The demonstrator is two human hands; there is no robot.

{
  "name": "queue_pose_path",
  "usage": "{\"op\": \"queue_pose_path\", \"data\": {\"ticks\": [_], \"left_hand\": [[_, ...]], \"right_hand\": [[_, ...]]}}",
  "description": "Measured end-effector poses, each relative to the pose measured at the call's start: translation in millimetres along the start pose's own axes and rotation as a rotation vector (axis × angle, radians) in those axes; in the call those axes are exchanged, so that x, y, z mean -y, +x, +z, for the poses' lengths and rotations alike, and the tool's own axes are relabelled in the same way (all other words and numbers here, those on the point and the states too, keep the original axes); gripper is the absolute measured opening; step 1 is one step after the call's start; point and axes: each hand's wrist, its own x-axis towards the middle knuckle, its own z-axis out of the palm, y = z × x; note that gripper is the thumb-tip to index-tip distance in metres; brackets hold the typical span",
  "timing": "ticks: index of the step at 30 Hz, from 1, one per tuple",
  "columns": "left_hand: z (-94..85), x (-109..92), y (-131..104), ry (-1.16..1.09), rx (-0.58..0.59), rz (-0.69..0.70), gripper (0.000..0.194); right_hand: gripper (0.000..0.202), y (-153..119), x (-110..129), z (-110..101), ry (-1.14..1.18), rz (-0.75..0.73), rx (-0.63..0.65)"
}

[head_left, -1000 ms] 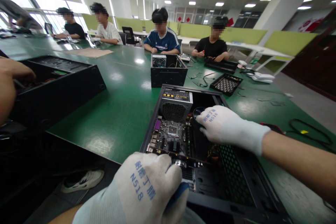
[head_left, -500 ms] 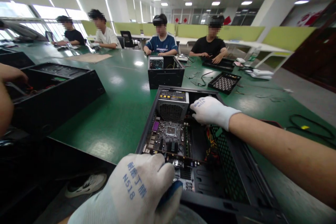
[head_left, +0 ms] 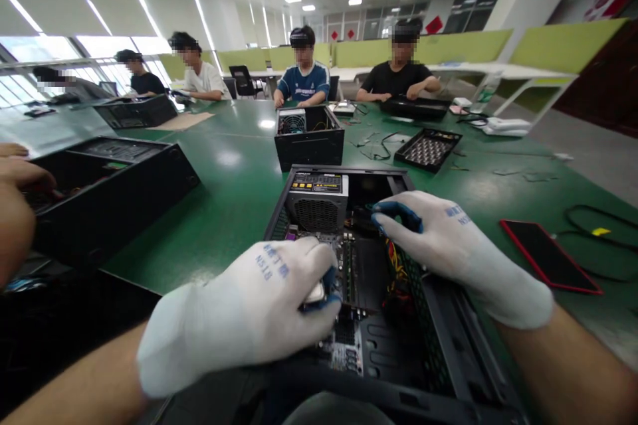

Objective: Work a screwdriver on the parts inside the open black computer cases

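An open black computer case [head_left: 463,345] lies in front of me, its inside facing up. My left hand [head_left: 279,299], in a white glove with blue palm coating, is over the motherboard [head_left: 343,358]; its fingers are curled together around a small pale, shiny piece, mostly hidden. My right hand [head_left: 419,226], gloved alike, hovers over the case's right side with thumb and fingers apart and nothing visible between them. Below it runs a bundle of yellow and red cables [head_left: 396,265]. The power supply [head_left: 319,202] sits at the far left corner of the case.
Another open case [head_left: 119,206] stands at left, with a co-worker's hand [head_left: 30,176] in it. Beyond mine are a smaller case [head_left: 309,146] and a black tray-like panel [head_left: 428,149]. A red-edged tablet [head_left: 551,255] and a black cable [head_left: 598,212] lie right. Several people sit across the table.
My left hand has moved forward from the case's near edge to over the motherboard. My right hand has drawn back from beside the power supply, and its fingers have spread.
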Motion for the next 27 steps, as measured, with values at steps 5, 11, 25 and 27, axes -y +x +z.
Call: {"op": "queue_pose_path", "data": {"ticks": [5, 11, 25, 27], "left_hand": [[16.3, 29.5, 61.5, 0.196, 0.189, 0.020, 0.018], [48.3, 52.1, 117.3, 0.309, 0.571, -0.070, 0.047], [90.4, 73.9, 132.1, 0.391, 0.709, -0.069, 0.061], [93.0, 75.7, 131.8, 0.383, 0.693, -0.073, 0.058]], "right_hand": [[0.034, 3.3, -2.6, 3.0, 0.067, 0.021, -0.026], [0.031, 0.2, -6.6, 4.6, 0.115, -0.031, -0.035], [0.031, -4.6, -15.5, 8.5, 0.106, -0.115, -0.049], [0.031, -4.9, -15.5, 8.5, 0.103, -0.117, -0.052]]}}
